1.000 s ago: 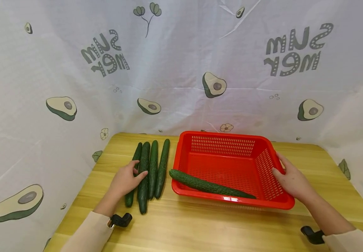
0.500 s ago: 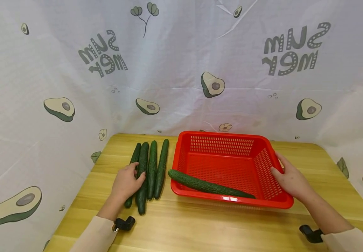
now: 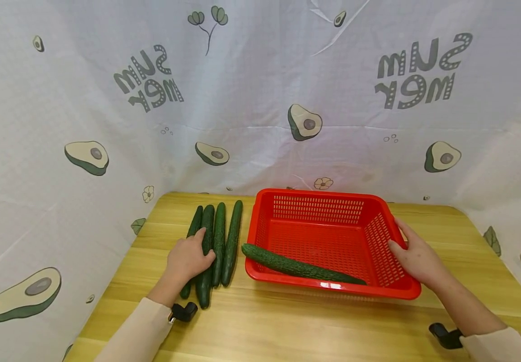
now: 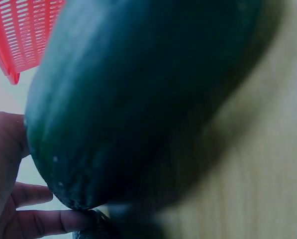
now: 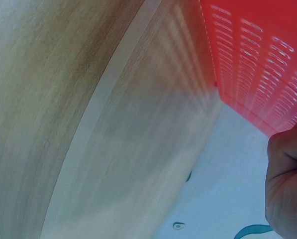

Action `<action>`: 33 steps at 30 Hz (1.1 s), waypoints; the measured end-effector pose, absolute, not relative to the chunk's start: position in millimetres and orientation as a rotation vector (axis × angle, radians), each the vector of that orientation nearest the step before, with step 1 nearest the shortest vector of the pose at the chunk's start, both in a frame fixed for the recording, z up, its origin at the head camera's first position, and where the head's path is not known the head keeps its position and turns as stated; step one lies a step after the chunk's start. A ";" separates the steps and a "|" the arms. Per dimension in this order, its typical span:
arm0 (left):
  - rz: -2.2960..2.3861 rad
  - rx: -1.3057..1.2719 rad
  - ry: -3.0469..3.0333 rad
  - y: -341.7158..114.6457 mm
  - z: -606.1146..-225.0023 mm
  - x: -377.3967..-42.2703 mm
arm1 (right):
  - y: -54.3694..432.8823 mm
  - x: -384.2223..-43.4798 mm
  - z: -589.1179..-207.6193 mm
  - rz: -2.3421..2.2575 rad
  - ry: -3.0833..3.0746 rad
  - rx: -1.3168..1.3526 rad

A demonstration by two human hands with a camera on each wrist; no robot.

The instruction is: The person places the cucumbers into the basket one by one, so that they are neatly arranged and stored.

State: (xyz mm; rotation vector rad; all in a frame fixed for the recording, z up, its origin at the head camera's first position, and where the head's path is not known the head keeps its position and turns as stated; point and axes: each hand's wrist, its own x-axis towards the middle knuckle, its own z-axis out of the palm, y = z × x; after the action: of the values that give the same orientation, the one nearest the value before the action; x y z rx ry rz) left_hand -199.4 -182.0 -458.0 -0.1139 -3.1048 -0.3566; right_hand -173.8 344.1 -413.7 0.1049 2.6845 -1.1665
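My left hand [image 3: 190,257] lies over the second cucumber [image 3: 204,286] from the left, thumb on its right side, index finger stretched across it. In the left wrist view this cucumber [image 4: 118,99] fills most of the picture, thumb [image 4: 4,144] and fingers [image 4: 44,221] at its edge. A thinner cucumber [image 3: 194,221] lies on its left, partly under the hand. To its right lie two more cucumbers [image 3: 219,241], [image 3: 232,246]. My right hand [image 3: 418,256] grips the right rim of a red plastic basket [image 3: 332,289], thumb inside. Across the basket's front left corner leans another cucumber [image 3: 296,265].
The wooden table [image 3: 287,332] carries everything. Behind and beside it hangs a white curtain [image 3: 251,100] printed with avocados. Each wrist wears a black camera mount [image 3: 183,312].
My left hand has shifted slightly right, its thumb now past the second cucumber and its index finger stretched forward. The right hand, the basket and the cucumbers have stayed in place.
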 end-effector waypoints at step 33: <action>-1.724 0.110 -2.781 -222.9 -457.1 -205.9 | 344.7 -173.8 -415.3 -1.184 2.669 0.104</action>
State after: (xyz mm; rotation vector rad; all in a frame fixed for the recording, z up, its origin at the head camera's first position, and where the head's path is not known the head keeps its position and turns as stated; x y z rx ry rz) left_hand -205.9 -222.9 -457.1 0.1105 -2.7806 -1.7236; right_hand -173.8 344.7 -415.3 0.1044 2.6687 -1.1836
